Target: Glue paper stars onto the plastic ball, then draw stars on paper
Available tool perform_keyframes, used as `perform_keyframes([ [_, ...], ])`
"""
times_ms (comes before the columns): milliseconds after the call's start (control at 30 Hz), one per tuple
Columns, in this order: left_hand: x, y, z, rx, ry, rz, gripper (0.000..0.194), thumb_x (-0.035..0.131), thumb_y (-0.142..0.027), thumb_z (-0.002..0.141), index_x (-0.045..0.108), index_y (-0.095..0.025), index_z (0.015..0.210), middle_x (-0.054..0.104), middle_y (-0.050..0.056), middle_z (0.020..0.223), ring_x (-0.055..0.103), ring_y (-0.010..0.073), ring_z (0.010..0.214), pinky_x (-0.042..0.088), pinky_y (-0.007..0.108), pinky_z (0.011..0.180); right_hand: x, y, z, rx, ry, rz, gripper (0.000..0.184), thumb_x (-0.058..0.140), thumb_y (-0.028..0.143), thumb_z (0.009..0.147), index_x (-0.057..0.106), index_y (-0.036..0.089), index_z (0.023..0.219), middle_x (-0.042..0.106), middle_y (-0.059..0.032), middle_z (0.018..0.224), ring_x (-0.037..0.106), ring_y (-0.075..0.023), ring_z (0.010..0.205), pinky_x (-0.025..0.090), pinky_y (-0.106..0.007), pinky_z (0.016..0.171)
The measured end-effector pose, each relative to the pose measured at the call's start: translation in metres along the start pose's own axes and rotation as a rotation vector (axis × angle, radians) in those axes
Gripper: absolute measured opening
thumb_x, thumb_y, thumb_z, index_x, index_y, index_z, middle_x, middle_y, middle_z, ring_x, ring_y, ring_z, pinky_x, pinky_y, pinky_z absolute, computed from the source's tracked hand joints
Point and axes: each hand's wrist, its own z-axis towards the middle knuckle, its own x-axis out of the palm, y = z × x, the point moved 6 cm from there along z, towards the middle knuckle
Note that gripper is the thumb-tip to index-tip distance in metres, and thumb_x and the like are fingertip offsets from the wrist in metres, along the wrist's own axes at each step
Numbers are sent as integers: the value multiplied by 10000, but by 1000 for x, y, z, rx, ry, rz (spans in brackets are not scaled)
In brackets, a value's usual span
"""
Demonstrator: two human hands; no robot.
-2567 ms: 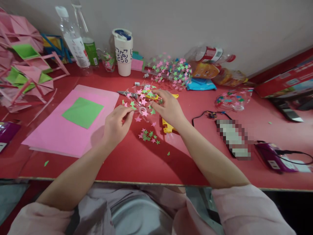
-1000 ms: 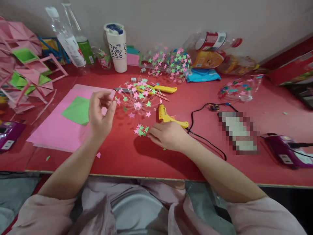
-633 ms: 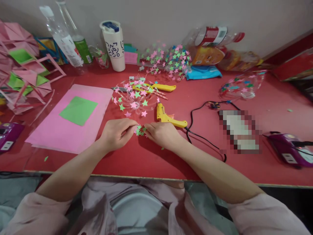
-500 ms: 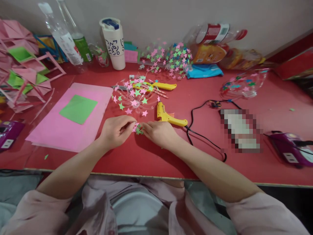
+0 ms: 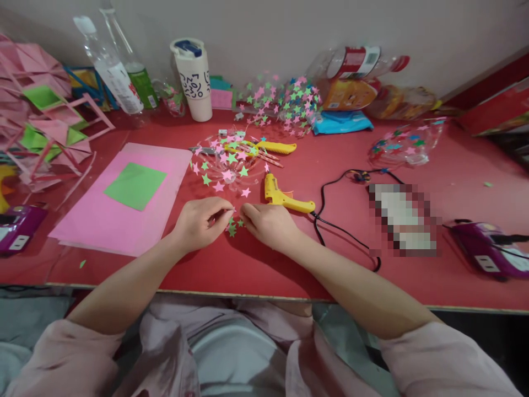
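Above the red table, my left hand (image 5: pixel 202 223) is closed in a pinch, with a small pink star (image 5: pixel 234 209) showing at its fingertips. My right hand (image 5: pixel 266 223) faces it a short gap away, its fingers pressed together; whatever they hold is hidden. A few green stars (image 5: pixel 232 226) lie on the table between and just below the fingertips. Just beyond the hands sits a clear plastic piece with splayed strips (image 5: pixel 231 175), dotted with pink and green stars. A yellow glue gun (image 5: pixel 289 200) lies behind my right hand.
Pink sheets (image 5: pixel 86 220) with a green square (image 5: pixel 136 184) lie at left. A yellow-handled cutter (image 5: pixel 279 147) is behind the star-covered piece. A tumbler (image 5: pixel 195 82), bottles (image 5: pixel 119 88) and starred balls (image 5: pixel 300 102) line the wall. A black cord (image 5: pixel 351 240) and blurred phone-like object (image 5: pixel 403 218) are at right.
My fingertips have moved slightly apart. Most of the pink stars that showed between them are no longer visible, and the green stars lie more spread out. The view has shifted slightly.
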Motion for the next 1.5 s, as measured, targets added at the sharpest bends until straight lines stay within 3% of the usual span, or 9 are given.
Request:
perform_keyframes([
  [233,-4,2,1,-36,-56,-2,153,504,-190,854,611,-181,744,613,-25,609,478,79,498,365,195,520,5,15,1,-94,51,11,254,406,255,953,631,135,964,702,-68,780,545,-130,590,163,-293,529],
  [500,-1,0,0,-22,-49,-9,154,515,-186,856,616,-174,739,597,-33,594,462,67,486,353,186,505,19,22,6,-126,113,-53,227,390,153,946,601,131,866,679,-56,736,533,-124,570,135,-299,514],
  [633,-1,1,-1,-39,-36,-17,158,514,-197,855,622,-177,742,608,-28,603,468,71,494,355,188,507,10,21,2,-152,-26,-47,226,408,182,928,604,135,826,666,-48,696,518,-123,561,157,-295,510],
  [733,1,1,-1,-67,-17,-63,186,510,-228,860,624,-175,723,601,-24,590,464,76,496,358,197,515,-10,20,-6,-188,-271,-5,252,397,202,925,614,144,812,641,-28,659,508,-114,570,216,-278,515],
  [900,17,2,-1,-239,216,-346,270,502,-326,862,612,-167,674,605,-17,575,494,91,510,362,201,492,-38,19,-19,-229,-552,-8,223,422,149,916,623,159,821,627,-1,632,516,-97,581,274,-258,528],
  [1133,21,-3,-1,-348,257,-641,229,490,-283,820,570,-168,640,590,-22,563,468,71,456,393,194,481,-50,28,-24,-301,-595,-131,229,454,135,909,603,165,737,541,30,543,459,-93,518,284,-267,509],
  [1300,21,6,-3,-423,200,-669,223,486,-268,833,582,-175,654,598,-22,548,515,81,447,430,198,482,-48,27,-24,-330,-545,-87,205,442,164,929,642,139,888,572,14,575,497,-103,546,305,-264,515],
  [1367,20,9,-3,-436,160,-649,204,490,-238,822,580,-180,649,567,-35,500,518,85,441,432,197,485,-46,24,-23,-302,-531,-22,205,448,203,941,641,136,922,601,3,597,522,-106,561,320,-257,525],
  [1500,18,6,-2,-362,130,-539,209,479,-215,825,557,-183,634,562,-42,506,504,77,443,410,190,487,-45,16,-20,-162,-506,149,241,469,277,942,586,165,763,608,0,601,514,-94,543,312,-235,521],
])
